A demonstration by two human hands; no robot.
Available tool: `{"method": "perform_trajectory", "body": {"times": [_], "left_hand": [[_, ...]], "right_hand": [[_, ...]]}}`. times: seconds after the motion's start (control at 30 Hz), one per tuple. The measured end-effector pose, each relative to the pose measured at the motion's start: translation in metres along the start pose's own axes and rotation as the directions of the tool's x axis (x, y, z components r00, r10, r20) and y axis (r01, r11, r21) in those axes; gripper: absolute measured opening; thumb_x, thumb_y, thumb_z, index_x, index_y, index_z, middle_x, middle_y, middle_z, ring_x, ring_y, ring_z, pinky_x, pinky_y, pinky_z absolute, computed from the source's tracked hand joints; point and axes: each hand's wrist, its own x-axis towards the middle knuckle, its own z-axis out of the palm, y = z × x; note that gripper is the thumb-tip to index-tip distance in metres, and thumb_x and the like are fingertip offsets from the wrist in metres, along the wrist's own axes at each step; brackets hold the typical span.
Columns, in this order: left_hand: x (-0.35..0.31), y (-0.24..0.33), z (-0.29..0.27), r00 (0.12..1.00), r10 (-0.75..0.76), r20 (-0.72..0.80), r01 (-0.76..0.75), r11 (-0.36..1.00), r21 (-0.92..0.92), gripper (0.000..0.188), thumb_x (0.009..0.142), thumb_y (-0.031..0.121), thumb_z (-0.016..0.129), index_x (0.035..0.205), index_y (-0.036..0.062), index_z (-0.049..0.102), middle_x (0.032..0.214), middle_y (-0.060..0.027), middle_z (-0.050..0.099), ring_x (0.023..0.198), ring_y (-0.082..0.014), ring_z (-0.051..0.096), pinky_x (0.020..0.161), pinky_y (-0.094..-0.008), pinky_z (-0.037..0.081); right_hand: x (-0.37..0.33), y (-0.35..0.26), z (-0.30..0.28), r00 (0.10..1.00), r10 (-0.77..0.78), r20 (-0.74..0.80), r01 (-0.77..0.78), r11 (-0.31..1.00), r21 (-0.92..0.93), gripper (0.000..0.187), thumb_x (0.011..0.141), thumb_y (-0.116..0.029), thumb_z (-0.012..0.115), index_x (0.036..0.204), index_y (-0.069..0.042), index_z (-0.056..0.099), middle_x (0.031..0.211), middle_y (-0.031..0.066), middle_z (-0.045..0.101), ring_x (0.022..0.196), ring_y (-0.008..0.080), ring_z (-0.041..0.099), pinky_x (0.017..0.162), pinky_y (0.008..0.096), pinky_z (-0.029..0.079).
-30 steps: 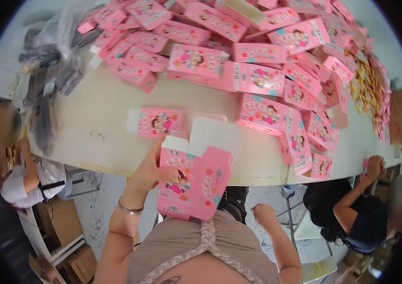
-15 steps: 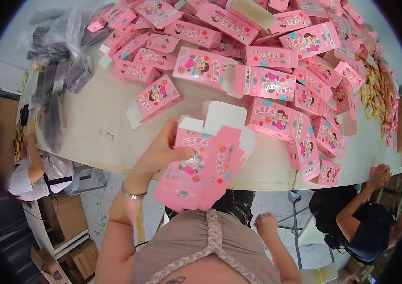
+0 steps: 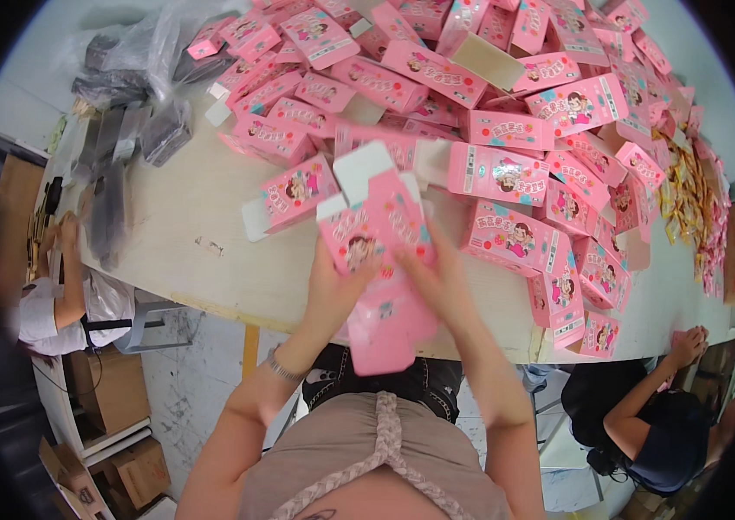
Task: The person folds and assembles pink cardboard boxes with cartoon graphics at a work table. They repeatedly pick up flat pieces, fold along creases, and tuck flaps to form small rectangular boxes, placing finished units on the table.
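A pink printed cardboard carton [image 3: 382,334] is held in front of me above the table's near edge, its white end flap pointing away. It looks partly folded flat, with its side panel opening out. My left hand [image 3: 331,290] closes round its left side, thumb across the front panel. On the opposite side my right hand [image 3: 442,282] grips it, thumb pressed on the side panel. Both hands' other fingers are mostly hidden behind the carton. Just beyond lies a formed pink box [image 3: 294,195] with a white flap out.
A large pile of pink boxes [image 3: 506,130] covers the table's far side. Gold sachets [image 3: 683,191] lie at the far right, dark plastic-wrapped packs [image 3: 107,130] at the left. People sit at both sides, one in white [image 3: 60,312], another in dark clothes [image 3: 657,433].
My right hand has come up from beside my body and taken hold of the carton's right side. The carton has shifted slightly right and turned more upright, still in my left hand.
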Motion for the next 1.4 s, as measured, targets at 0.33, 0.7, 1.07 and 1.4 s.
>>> {"method": "perform_trajectory", "body": {"times": [0.33, 0.7, 1.07, 1.4], "left_hand": [[0.013, 0.007, -0.007, 0.996, -0.025, -0.085, 0.021, 0.999, -0.040, 0.055, 0.085, 0.008, 0.065, 0.129, -0.0019, 0.033, 0.115, -0.0107, 0.052, 0.103, -0.0146, 0.055, 0.086, -0.0307, 0.049], [-0.037, 0.020, -0.005, 0.960, -0.276, -0.055, 0.249, 0.923, -0.295, 0.057, 0.083, 0.001, 0.065, 0.128, -0.0006, 0.030, 0.120, -0.0126, 0.050, 0.107, -0.0169, 0.054, 0.091, -0.0338, 0.048], [-0.051, 0.013, -0.020, 0.965, -0.255, 0.058, 0.258, 0.890, -0.375, 0.066, 0.079, -0.004, 0.065, 0.134, 0.0018, 0.029, 0.122, -0.0105, 0.051, 0.110, -0.0180, 0.054, 0.093, -0.0355, 0.047], [-0.062, -0.003, -0.062, 0.915, -0.346, 0.209, 0.401, 0.845, -0.355, 0.075, 0.071, 0.006, 0.075, 0.134, 0.0041, 0.035, 0.122, -0.0088, 0.054, 0.110, -0.0196, 0.056, 0.090, -0.0352, 0.049]], "right_hand": [[0.005, 0.010, -0.006, 0.999, 0.027, 0.024, -0.026, 0.999, -0.041, 0.055, 0.079, -0.021, 0.072, 0.122, 0.005, 0.049, 0.117, 0.0197, 0.055, 0.104, 0.0266, 0.058, 0.086, 0.0364, 0.047], [0.014, 0.007, -0.022, 0.961, 0.030, 0.274, 0.020, 0.984, -0.178, 0.068, 0.075, -0.022, 0.075, 0.128, 0.006, 0.044, 0.123, 0.0188, 0.055, 0.107, 0.0228, 0.057, 0.088, 0.0331, 0.047], [-0.020, 0.000, -0.034, 0.824, 0.354, 0.442, -0.545, 0.708, 0.449, 0.071, 0.074, -0.022, 0.077, 0.130, 0.003, 0.042, 0.119, 0.0119, 0.056, 0.105, 0.0179, 0.056, 0.094, 0.0341, 0.044], [-0.066, -0.006, -0.010, 0.905, 0.274, 0.325, -0.326, 0.938, 0.116, 0.126, 0.064, -0.029, 0.084, 0.144, 0.002, -0.009, 0.143, 0.0235, 0.027, 0.131, 0.0311, 0.035, 0.107, 0.0386, 0.031]]}}
